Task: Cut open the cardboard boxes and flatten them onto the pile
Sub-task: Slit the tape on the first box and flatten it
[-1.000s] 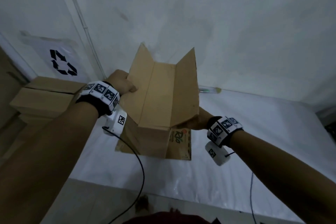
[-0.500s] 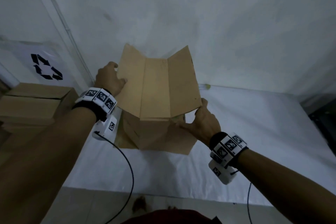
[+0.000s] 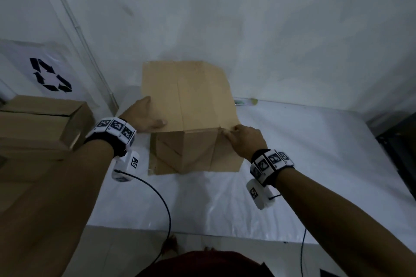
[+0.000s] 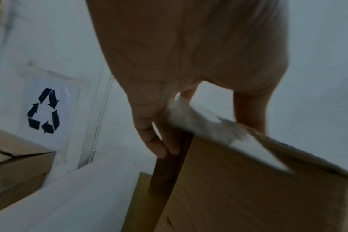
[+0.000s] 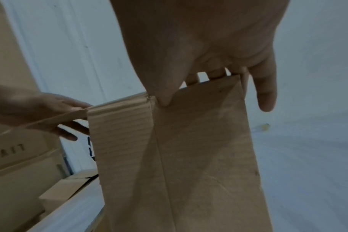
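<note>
L hand (image 3: 144,117) grips the left edge of the opened cardboard box (image 3: 189,105), thumb on top of the sheet and fingers (image 4: 159,146) curled under it, per the left wrist view. R hand (image 3: 244,139) pinches the box at the right end of its cross fold, thumb pressed on the crease corner (the little finger hangs free off the edge in the right wrist view). So both hands sit at the fold line, one each side, about level in the frame centre.

From the hands outward: the upper panel runs away from the person toward the wall (image 3: 270,18), tilted up; the lower part drops from the fold toward the white surface (image 3: 315,153), creased and half collapsed. The long axis runs near-to-far, i.e. frame bottom to top, w/ the fold crosswise between the hands.

The pile looks to be the flat cardboard (image 3: 153,171) peeking out under the box at lower left of it. Judging by that, the next push is mostly straight down. Unopened boxes (image 3: 33,123) are stacked at frame left, nearer the L hand.
</note>
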Demonstrator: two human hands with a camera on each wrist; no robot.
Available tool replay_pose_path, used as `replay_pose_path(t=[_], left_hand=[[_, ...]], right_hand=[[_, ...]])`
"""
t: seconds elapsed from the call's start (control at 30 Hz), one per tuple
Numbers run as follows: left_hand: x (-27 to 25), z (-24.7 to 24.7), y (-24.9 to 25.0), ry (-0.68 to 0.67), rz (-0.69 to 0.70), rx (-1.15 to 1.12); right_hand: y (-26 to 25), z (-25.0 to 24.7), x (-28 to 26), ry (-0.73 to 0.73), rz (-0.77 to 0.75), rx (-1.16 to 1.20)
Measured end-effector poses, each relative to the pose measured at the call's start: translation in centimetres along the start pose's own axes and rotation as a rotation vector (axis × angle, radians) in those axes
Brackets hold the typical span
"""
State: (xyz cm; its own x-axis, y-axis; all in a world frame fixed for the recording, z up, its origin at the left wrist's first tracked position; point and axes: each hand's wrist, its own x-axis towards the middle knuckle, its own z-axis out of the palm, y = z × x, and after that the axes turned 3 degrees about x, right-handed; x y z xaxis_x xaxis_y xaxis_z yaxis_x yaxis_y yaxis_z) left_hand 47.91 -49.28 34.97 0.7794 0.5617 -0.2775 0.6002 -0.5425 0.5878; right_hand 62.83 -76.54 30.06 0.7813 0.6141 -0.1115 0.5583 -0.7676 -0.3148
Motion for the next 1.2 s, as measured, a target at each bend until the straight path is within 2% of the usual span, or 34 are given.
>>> replay_pose_path(t=[0.07,0.17,0.23,0.33,0.4,0.5,0.57,0.63,0.77,0.8,0.9,0.97,1.03,1.07,1.1,1.13,1.2], left_hand=[[-0.5,0.6,-0.7,0.021,0.017,-0.143],[-0.4,1.4,-3.2,0.080,0.013,-0.456],[-1.0,2.5,-4.4,0.026,0.016,-0.599],[-1.4,3.8,-5.1,-0.040,0.067,-0.686],[-1.5,3.8,-4.6,0.000,0.077,-0.655],[-1.4,3.7,-4.4,0.161,0.057,-0.514],[-1.2,3.5,-4.6,0.141,0.053,-0.448],[-0.8,3.2,-4.9,0.095,-0.041,-0.367],[-0.4,2.1,-5.1,0.158,-0.197,-0.254],[-0.4,1.9,-5.2,0.126,-0.212,-0.221],[-0.9,1.1,-5.4,-0.078,-0.247,-0.118],[-1.1,0.9,-5.4,-0.167,-0.289,-0.117],[-1.2,0.5,-5.1,-0.273,-0.318,-0.079],[-1.0,0.3,-5.2,-0.274,-0.321,-0.074],[-0.8,0.2,-5.3,-0.202,-0.312,-0.085],[-0.3,0.2,-5.8,-0.074,-0.300,-0.087],[0.4,0.6,-6.4,0.239,-0.282,-0.029]], right_hand=[[0.1,-0.1,0.4,-0.006,-0.005,0.089],[0.8,-0.5,1.3,-0.078,0.090,0.385],[1.1,-0.9,1.7,-0.133,0.102,0.478],[1.5,-1.4,2.2,-0.162,0.051,0.473],[1.6,-1.6,2.5,-0.175,0.036,0.428],[1.6,-2.1,2.8,-0.215,0.035,0.369],[1.8,-2.0,3.3,-0.243,0.056,0.375],[1.9,-1.8,3.8,-0.251,0.109,0.438],[1.6,-2.1,5.1,-0.174,0.297,0.637],[1.7,-2.1,5.4,-0.209,0.307,0.660],[1.6,-2.4,5.5,-0.441,0.267,0.626],[1.1,-2.6,5.5,-0.517,0.202,0.548],[0.6,-2.6,6.1,-0.438,0.131,0.460],[0.5,-2.7,6.5,-0.355,0.117,0.416],[0.5,-2.5,6.9,-0.281,0.133,0.376],[0.3,-2.4,7.1,-0.220,0.165,0.351],[0.1,-1.6,7.3,-0.186,0.243,0.388]])
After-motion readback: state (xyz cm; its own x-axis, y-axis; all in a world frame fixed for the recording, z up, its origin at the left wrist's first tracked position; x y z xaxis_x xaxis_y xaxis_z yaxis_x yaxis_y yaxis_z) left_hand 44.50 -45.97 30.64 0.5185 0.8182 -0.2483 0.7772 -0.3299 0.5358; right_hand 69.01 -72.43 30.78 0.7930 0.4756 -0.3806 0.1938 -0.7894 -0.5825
